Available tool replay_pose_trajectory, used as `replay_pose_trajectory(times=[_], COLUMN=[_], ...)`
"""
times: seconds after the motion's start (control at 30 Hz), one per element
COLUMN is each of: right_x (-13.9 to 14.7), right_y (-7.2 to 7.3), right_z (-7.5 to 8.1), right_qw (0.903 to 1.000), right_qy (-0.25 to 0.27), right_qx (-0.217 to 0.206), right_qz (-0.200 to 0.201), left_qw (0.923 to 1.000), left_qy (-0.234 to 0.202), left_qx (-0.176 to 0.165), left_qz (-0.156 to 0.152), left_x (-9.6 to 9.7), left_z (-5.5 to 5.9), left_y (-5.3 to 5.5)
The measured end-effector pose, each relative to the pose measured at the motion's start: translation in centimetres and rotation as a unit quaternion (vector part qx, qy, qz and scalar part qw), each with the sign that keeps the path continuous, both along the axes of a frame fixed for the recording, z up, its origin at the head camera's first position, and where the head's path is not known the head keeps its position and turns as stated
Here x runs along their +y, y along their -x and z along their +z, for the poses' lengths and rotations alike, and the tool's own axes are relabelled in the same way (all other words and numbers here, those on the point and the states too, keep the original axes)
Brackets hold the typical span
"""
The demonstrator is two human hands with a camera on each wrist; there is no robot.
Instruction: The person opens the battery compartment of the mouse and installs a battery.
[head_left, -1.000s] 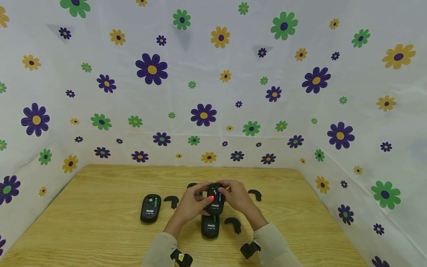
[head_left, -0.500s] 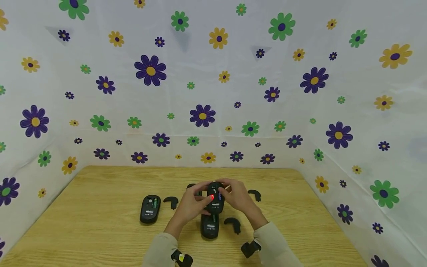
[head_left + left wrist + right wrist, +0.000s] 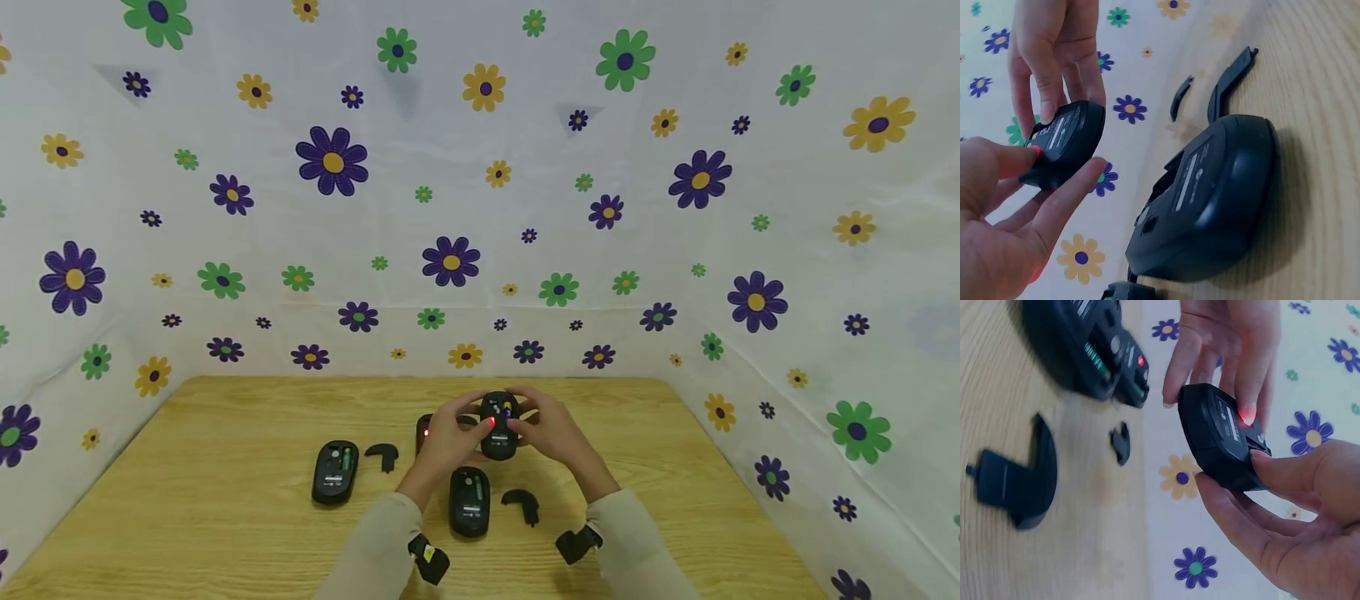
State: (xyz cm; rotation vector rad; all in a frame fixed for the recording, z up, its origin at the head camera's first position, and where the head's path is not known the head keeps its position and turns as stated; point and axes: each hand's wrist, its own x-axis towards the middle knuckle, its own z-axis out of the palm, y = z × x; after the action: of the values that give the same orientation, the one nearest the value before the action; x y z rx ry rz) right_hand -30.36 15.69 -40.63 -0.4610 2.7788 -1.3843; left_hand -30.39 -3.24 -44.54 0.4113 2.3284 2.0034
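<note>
In the head view, both hands hold a black computer mouse (image 3: 498,443) underside up, raised above the table. My left hand (image 3: 448,435) grips its left side, thumb on the underside near a red glow. My right hand (image 3: 553,429) pinches the right side, its thumb at the open battery slot, where a purple and gold battery (image 3: 507,409) shows. In the left wrist view, the mouse (image 3: 1075,140) sits between both hands' thumbs and fingers. The right wrist view shows the same mouse (image 3: 1213,428), its battery mostly hidden by the right thumb.
Underside up on the wooden table (image 3: 225,533) lie a mouse with a green battery (image 3: 335,472), another mouse (image 3: 470,502) in front of the hands, and one mouse (image 3: 422,433) partly behind the left hand. Black curved covers (image 3: 384,456) lie about. Flowered cloth (image 3: 480,208) surrounds the table.
Both hands have lifted the mouse up and slightly right, uncovering the mouse in front. The back cover at right is now hidden behind the right hand.
</note>
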Motion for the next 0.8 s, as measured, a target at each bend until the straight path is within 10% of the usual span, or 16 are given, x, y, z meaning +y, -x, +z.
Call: replay_pose_trajectory(times=[0.43,0.8], right_x=[1.9,3.5], right_y=[1.8,3.2], right_z=[-1.8,-3.0], right_qw=[0.9984,0.9946], right_qy=[-0.03,-0.081], right_qx=[0.002,0.006], right_qz=[-0.049,-0.064], left_qw=[0.9958,0.9922], left_qy=[0.092,0.108], left_qx=[0.004,-0.063], left_qz=[-0.003,-0.006], left_x=[3.1,5.3], left_z=[-0.6,-1.1], left_y=[3.0,4.4])
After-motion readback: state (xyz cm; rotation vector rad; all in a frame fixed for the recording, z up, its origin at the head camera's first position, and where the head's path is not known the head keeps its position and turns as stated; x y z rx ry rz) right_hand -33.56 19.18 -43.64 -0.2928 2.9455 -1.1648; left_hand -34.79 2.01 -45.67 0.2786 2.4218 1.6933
